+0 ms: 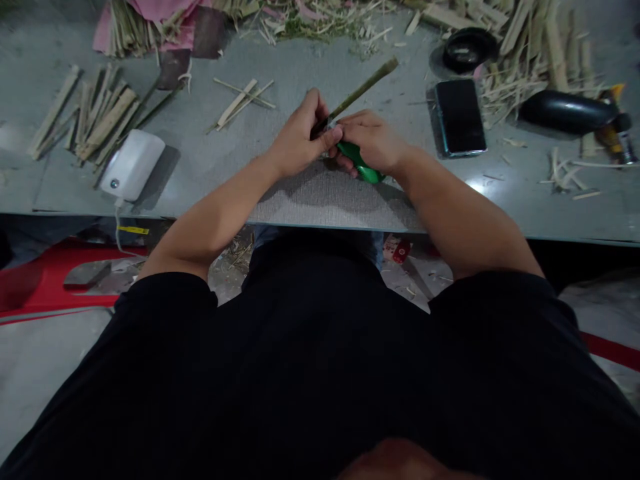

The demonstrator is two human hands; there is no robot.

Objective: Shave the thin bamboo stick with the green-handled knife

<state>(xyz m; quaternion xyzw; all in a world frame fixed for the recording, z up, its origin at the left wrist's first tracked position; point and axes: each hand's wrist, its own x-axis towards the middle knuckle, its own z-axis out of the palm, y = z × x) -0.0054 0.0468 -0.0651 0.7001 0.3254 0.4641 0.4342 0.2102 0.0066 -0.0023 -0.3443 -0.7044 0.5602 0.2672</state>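
Observation:
Over the near edge of the table, my left hand is closed around the lower end of a brownish-green stick, which slants up and to the right. My right hand grips a green-handled tool close against my left thumb. Fingers cover most of the tool's working end, so its kind is unclear. The two hands meet at the lower part of the stick. Beyond my left hand, a few thin pale strips lie crossed on the grey mat.
Split pale sticks lie at left beside a white box with a cable. At right are a phone, a black dish, a black case and a stick pile. Shavings cover the back. A red chair stands below left.

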